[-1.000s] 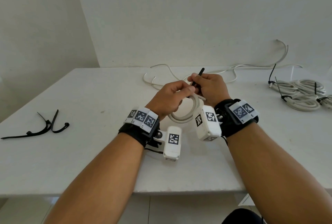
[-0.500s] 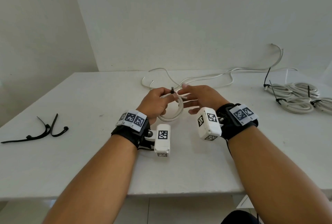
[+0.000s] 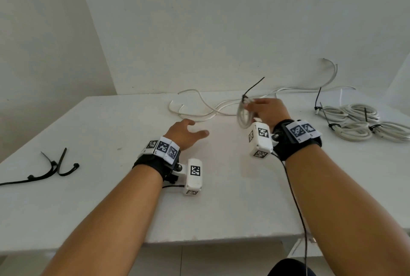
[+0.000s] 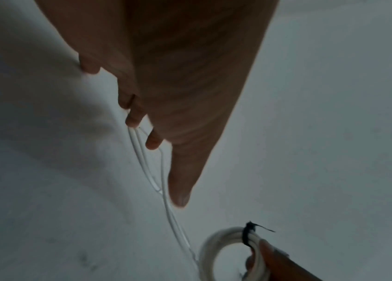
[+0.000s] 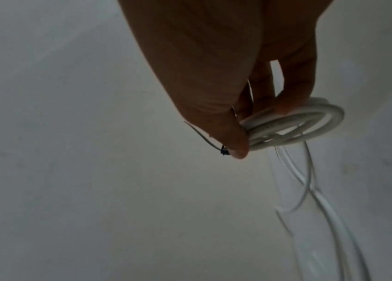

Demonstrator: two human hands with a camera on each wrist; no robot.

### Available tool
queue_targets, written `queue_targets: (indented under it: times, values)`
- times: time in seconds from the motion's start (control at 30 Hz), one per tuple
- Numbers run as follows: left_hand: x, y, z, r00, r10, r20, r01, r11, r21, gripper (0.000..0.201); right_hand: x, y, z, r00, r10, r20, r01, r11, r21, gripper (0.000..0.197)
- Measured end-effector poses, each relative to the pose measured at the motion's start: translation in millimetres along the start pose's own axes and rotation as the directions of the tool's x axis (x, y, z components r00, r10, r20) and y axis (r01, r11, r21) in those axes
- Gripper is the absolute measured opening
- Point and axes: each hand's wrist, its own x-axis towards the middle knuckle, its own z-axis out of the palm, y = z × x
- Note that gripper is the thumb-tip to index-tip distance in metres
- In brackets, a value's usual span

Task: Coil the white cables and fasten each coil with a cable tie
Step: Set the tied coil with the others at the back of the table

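Note:
My right hand (image 3: 264, 109) grips a small white cable coil (image 3: 244, 116) lifted off the table, right of centre. A black cable tie (image 3: 253, 88) binds the coil, its tail sticking up. In the right wrist view the thumb and fingers (image 5: 238, 140) pinch the coil (image 5: 310, 121) at the tie. My left hand (image 3: 188, 134) hovers empty over the table's middle, fingers spread and relaxed (image 4: 178, 190). Loose white cables (image 3: 199, 107) lie uncoiled just beyond it. The tied coil (image 4: 228, 247) shows at the bottom right of the left wrist view.
Several tied white coils (image 3: 359, 122) are piled at the table's right side. Spare black cable ties (image 3: 53, 167) lie at the left edge. A long white cable (image 3: 310, 88) runs along the back by the wall. The white table (image 3: 221, 198) has its front edge near me.
The left hand has let go of the coil and drawn back left, open. The right hand has lifted the tied coil up and to the right.

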Motion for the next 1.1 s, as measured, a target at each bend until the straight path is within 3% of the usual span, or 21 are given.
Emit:
queue_targets:
  times: [0.1, 0.2, 0.33, 0.4, 0.53, 0.73, 0.83, 0.97, 1.03, 1.1]
  values:
    - [7.7, -4.2, 4.5, 0.987, -0.103, 0.123, 0.061, 0.949, 0.310, 0.103, 29.0, 1.7, -22.3, 0.991, -0.088, -0.102, 0.051, 0.946, -0.321, 0.026]
    - [11.1, -7.3, 8.1, 0.968, -0.170, 0.183, 0.069, 0.886, 0.459, 0.118, 48.5, 3.9, -43.8, 0.984, -0.167, -0.065, 0.081, 0.741, -0.667, 0.032]
    - [9.6, -11.1, 11.2, 0.964, -0.170, 0.206, 0.034, 0.844, 0.536, 0.126, 74.0, 8.5, -72.3, 0.996, -0.082, -0.020, 0.019, 0.450, -0.893, 0.032]
    - [11.4, -12.3, 12.2, 0.961, -0.179, 0.210, 0.033, 0.832, 0.554, 0.128, 82.6, 12.8, -86.2, 0.998, -0.060, -0.020, 0.004, 0.377, -0.926, 0.028]
    - [15.3, -12.2, 10.7, 0.951, -0.194, 0.241, 0.024, 0.823, 0.567, 0.133, 95.8, 23.9, -103.3, 0.998, -0.042, -0.048, -0.033, 0.312, -0.950, 0.032]
    - [13.6, -12.9, 12.4, 0.951, -0.194, 0.241, 0.024, 0.822, 0.569, 0.133, 101.9, 24.2, -98.4, 0.995, -0.045, -0.084, -0.065, 0.329, -0.942, 0.032]
    - [12.9, -12.9, 12.3, 0.952, -0.189, 0.240, 0.022, 0.825, 0.565, 0.133, 103.8, 25.0, -95.1, 0.997, -0.051, -0.066, -0.049, 0.276, -0.960, 0.032]
    - [11.0, -9.6, 11.7, 0.947, -0.200, 0.251, 0.021, 0.820, 0.572, 0.133, 94.2, 15.5, -83.8, 0.998, -0.061, 0.006, 0.014, 0.138, -0.990, 0.019]
    - [10.5, -8.5, 10.7, 0.942, -0.212, 0.261, 0.025, 0.818, 0.575, 0.133, 93.0, 4.4, -65.9, 0.995, -0.079, 0.059, 0.069, 0.138, -0.988, 0.015]
    - [10.6, -7.4, 10.2, 0.937, -0.221, 0.271, 0.024, 0.815, 0.579, 0.133, 98.8, -6.0, -39.0, 0.990, -0.083, 0.115, 0.129, 0.194, -0.973, 0.015]
